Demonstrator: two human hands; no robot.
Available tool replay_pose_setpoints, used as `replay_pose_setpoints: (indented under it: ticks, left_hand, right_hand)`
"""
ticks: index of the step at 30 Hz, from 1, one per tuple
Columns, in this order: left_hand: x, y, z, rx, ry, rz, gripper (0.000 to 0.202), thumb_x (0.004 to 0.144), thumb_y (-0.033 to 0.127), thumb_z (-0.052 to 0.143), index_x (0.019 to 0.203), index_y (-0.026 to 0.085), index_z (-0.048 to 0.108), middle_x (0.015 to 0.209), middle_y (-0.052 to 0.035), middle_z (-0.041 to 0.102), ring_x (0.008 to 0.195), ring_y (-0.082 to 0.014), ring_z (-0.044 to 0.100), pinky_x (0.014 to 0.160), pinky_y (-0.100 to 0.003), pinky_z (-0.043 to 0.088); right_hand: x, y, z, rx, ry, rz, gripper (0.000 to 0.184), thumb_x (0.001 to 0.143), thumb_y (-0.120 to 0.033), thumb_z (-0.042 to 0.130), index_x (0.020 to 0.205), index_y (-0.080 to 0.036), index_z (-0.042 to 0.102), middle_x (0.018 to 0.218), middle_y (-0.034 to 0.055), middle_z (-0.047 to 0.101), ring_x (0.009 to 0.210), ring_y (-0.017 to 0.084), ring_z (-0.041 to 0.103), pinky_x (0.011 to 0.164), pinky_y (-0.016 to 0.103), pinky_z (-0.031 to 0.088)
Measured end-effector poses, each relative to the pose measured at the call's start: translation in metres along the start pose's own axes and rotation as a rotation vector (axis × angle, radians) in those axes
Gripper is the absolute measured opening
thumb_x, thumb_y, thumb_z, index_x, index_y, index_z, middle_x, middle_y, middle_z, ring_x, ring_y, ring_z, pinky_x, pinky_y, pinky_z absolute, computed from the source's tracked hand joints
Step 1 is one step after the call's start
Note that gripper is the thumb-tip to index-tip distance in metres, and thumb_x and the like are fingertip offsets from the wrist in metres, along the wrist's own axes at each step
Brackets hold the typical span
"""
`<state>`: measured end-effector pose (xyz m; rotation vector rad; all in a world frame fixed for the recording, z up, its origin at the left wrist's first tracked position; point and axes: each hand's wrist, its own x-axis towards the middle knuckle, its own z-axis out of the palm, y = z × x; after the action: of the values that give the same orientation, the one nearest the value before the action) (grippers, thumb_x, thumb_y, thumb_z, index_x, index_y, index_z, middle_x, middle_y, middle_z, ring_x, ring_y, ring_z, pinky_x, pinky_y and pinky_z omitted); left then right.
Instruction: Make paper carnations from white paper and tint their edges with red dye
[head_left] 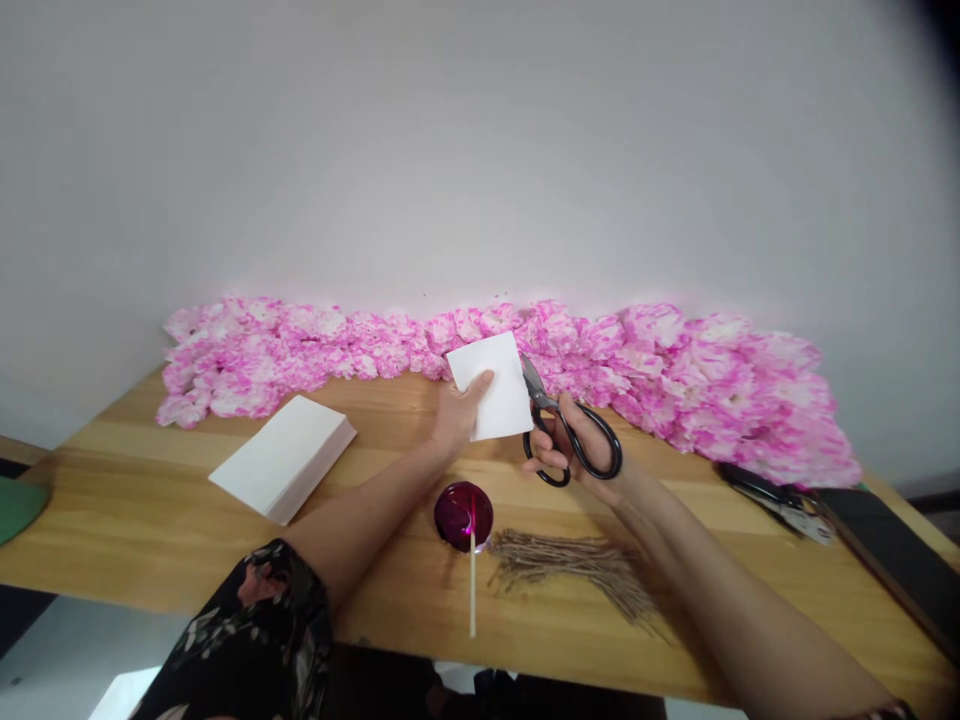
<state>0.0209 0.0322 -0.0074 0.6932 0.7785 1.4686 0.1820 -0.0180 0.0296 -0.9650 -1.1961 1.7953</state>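
Grip of the left hand (459, 412) is closed on a white, four-sided piece of paper (504, 398), thumb laid across its face, holding it raised over the middle of the light wooden desk (112, 515). The right hand (589, 440) has its grip wrapped about a pair of dark metal scissors (552, 403) with black looped handles; the blades stand at the paper's right edge, touching or just beside it, and whether they bite cannot be told. No cut shows in the piece: its visible outline is straight, so the cutting appears barely begun, if begun at all. Nearer the person, below the hands, sits a small round bowl of dark magenta liquid (448, 520) with a pale thin stick (472, 590) reaching out of it, and just right of that lies a bundle of thin brown twigs (570, 558). Left of these, a thick stack of white paper (281, 450) looks plain and unused, which suggests plenty remains. Behind everything, a long bank of pink-and-white ruffled flowers (720, 380) runs along the grey wall (480, 150); these look already shaped and coloured.
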Motion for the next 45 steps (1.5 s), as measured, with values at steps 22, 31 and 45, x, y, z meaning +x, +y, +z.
replay_pose_setpoints:
  ticks: [22, 31, 45]
  left_hand:
    - [-0.002, -0.001, 0.001, 0.019, 0.02, 0.015, 0.057, 0.057, 0.049, 0.09, 0.096, 0.011, 0.072, 0.103, -0.0138, 0.076, 0.091, -0.0271, 0.073, 0.085, -0.039, 0.059]
    - [-0.005, -0.004, 0.0, 0.083, -0.029, -0.01, 0.057, 0.057, 0.05, 0.089, 0.094, 0.01, 0.072, 0.09, -0.0118, 0.077, 0.077, -0.0242, 0.072, 0.076, -0.038, 0.058]
    - [-0.006, -0.006, -0.003, 0.118, -0.056, -0.015, 0.059, 0.059, 0.048, 0.089, 0.101, 0.012, 0.07, 0.099, -0.0114, 0.076, 0.083, -0.0234, 0.071, 0.082, -0.039, 0.056]
  right_hand:
    - [0.0, 0.001, 0.002, -0.066, 0.022, -0.02, 0.065, 0.071, -0.085, 0.058, 0.06, -0.022, 0.049, 0.044, -0.0062, 0.039, 0.04, 0.009, 0.037, 0.055, 0.029, 0.054]
    - [0.002, 0.003, -0.006, -0.025, -0.025, -0.045, 0.063, 0.077, -0.081, 0.057, 0.062, -0.02, 0.057, 0.051, -0.0039, 0.043, 0.046, 0.01, 0.039, 0.066, 0.033, 0.057]
    - [0.002, 0.005, 0.002, -0.193, 0.122, -0.185, 0.057, 0.083, -0.074, 0.056, 0.063, -0.021, 0.048, 0.039, -0.0067, 0.037, 0.032, 0.008, 0.033, 0.035, 0.023, 0.028]
